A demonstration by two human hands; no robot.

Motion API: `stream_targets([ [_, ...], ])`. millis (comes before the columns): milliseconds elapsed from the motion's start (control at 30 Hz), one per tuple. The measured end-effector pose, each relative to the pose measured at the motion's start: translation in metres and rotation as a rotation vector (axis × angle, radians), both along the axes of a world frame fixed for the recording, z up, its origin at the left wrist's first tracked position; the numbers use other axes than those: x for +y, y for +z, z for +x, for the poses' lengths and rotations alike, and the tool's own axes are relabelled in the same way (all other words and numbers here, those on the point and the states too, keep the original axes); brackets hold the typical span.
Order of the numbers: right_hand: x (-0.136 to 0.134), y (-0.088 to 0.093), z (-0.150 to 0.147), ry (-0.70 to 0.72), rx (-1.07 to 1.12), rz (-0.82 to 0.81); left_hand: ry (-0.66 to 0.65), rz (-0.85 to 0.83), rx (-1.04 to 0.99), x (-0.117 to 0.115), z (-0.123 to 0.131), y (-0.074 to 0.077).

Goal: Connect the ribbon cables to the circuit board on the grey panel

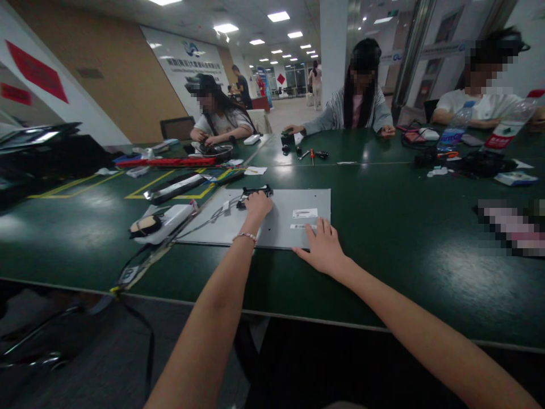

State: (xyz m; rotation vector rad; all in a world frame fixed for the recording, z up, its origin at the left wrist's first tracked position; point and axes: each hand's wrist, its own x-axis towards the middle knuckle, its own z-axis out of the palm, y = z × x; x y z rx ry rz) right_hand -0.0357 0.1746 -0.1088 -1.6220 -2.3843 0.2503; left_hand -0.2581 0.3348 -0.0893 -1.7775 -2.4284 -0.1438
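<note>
A flat light-grey panel (281, 199) with two white labels lies on the green table in front of me. My left hand (258, 204) is at its far side, fingers curled down onto a black bracket-like part (242, 200); the fingertips are hidden. A grey cable (213, 218) runs from near that part leftward across the panel. Fingers spread, my right hand (326, 247) rests on the panel's near right corner, close to the lower label (300, 226), holding nothing.
A white power strip (174, 218) with a beige-and-black item (146, 226) stands left of the panel. Beyond are a long black bar (176, 187), an orange screwdriver (313, 156) and small tools. Several people sit across the green table (392, 227); bottles (457, 128) stand far right.
</note>
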Motion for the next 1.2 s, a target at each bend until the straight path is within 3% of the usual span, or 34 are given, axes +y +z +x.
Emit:
stream_targets([
  [267, 0.0, 0.003, 0.0, 0.002, -0.003, -0.017, -0.13, 0.01, -0.009, -0.005, -0.021, 0.003],
  [400, -0.001, 0.005, 0.002, 0.007, -0.007, -0.039, -0.11, 0.174, 0.054, -0.019, -0.059, 0.009],
  [567, -0.003, 0.006, 0.003, 0.016, -0.018, -0.051, -0.005, 0.027, 0.071, -0.039, -0.118, 0.003],
  [733, -0.003, 0.007, 0.003, 0.017, -0.019, -0.061, -0.051, 0.082, 0.043, -0.046, -0.144, -0.002],
  [867, -0.003, 0.007, 0.003, 0.015, -0.008, -0.064, -0.046, 0.132, 0.062, -0.041, -0.145, 0.007],
  [1000, -0.003, 0.004, 0.001, 0.003, 0.0, -0.045, -0.06, 0.289, 0.073, -0.024, -0.124, 0.025],
  [1100, -0.002, 0.002, 0.0, -0.001, 0.009, -0.038, -0.182, 0.402, 0.079, 0.002, -0.096, 0.038],
  [1200, -0.001, 0.0, -0.001, 0.002, 0.017, -0.042, -0.344, 0.375, 0.109, 0.031, -0.07, 0.04],
])
